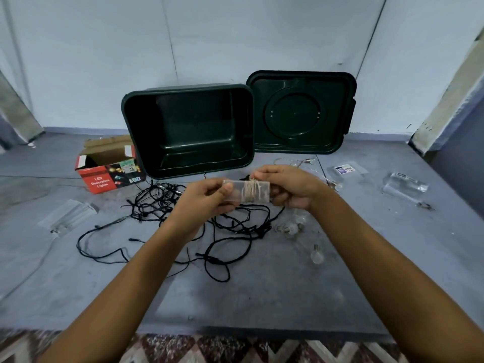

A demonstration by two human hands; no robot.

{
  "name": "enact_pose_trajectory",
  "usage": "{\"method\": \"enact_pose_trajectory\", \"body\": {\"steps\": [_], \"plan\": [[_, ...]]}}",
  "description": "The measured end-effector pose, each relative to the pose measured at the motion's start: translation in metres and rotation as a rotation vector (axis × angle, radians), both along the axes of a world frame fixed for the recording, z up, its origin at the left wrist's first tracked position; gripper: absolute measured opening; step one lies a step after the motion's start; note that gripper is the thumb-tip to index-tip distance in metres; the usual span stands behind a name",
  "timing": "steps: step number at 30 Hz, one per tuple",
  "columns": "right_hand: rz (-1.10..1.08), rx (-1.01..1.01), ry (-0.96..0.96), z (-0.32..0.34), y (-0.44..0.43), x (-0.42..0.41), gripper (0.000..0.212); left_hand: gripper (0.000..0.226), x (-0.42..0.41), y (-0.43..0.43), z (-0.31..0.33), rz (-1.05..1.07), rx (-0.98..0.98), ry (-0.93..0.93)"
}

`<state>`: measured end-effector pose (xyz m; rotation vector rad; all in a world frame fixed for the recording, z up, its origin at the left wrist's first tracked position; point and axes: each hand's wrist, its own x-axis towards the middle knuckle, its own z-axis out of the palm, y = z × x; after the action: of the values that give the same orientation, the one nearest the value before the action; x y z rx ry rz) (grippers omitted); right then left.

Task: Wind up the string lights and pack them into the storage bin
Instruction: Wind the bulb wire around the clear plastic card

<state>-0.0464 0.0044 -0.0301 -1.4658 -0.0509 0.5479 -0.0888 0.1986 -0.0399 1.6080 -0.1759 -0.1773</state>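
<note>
A clear plastic battery box [235, 193] with thin copper wire lights wound round its right half is held above the floor. My left hand [207, 199] grips its left end, and my right hand [290, 186] pinches its right end and the wire. Under both hands lies a tangled black string of lights [209, 226]. A dark green storage bin [188, 132] stands tilted open behind them, with nothing inside. Loose clear bulb lights [293, 227] lie below my right hand.
The bin's green lid [301, 112] leans on the wall at the right. A red LED lights carton [104, 166] stands open at the left. Clear plastic packets lie at the left [68, 216] and right [403, 186]. A patterned rug [235, 347] borders the near edge.
</note>
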Motion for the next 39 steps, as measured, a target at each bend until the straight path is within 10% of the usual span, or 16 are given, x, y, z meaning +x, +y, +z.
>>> {"method": "enact_pose_trajectory", "body": {"steps": [6,16,24,28,34,39], "plan": [[-0.006,0.359,0.232,-0.024,0.016,-0.038,0.008,0.018,0.0,0.0,0.001,0.016,-0.111,0.029],[-0.084,-0.465,-0.42,-0.005,0.053,-0.132,0.019,0.016,0.011,-0.001,-0.001,0.185,-0.129,0.02],[-0.132,-0.798,-0.809,0.046,0.029,-0.05,0.019,0.018,0.003,-0.004,-0.007,0.081,-0.042,0.011],[-0.065,-0.722,-0.637,0.046,0.012,-0.012,0.02,0.016,-0.002,-0.004,-0.003,0.034,-0.084,0.017],[-0.101,-0.023,0.003,-0.013,0.011,-0.013,0.021,0.018,0.002,-0.004,0.003,0.051,-0.166,0.014],[-0.219,-0.174,-0.073,-0.026,0.041,-0.071,0.024,0.017,0.009,-0.005,-0.001,0.132,-0.166,0.027]]}}
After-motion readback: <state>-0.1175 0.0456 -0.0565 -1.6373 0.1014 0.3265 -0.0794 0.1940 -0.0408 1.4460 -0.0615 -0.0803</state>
